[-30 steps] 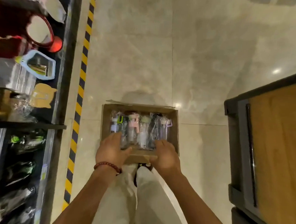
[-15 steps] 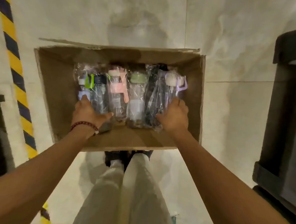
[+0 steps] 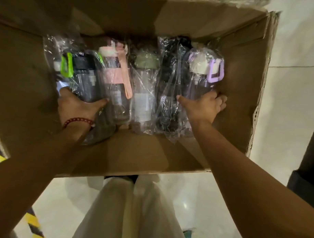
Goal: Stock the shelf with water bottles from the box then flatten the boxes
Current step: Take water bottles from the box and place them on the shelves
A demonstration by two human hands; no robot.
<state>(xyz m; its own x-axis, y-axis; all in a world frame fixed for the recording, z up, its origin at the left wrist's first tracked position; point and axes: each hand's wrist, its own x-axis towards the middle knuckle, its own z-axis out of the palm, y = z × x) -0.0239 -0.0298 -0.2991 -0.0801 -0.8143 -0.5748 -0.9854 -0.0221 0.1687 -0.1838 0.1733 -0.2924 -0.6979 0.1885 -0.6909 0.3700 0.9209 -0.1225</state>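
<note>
— Pale floor tiles (image 3: 291, 109) under the cardboard box (image 3: 260, 87); where are the bottles?

— Lying side by side in plastic wrap inside the box.

— And the hands?

— Both arms reach down into the box. The left hand (image 3: 76, 105) has its grip wrapped round the black bottle (image 3: 86, 82), thumb spread. The right hand (image 3: 204, 106) curls round the purple bottle (image 3: 200, 81), beside the box's right wall.

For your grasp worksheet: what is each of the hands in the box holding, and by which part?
The left hand grips the dark wrapped bottle around its lower body. The right hand grips the purple-handled bottle at its lower body, fingers curled round its outer side.
</note>
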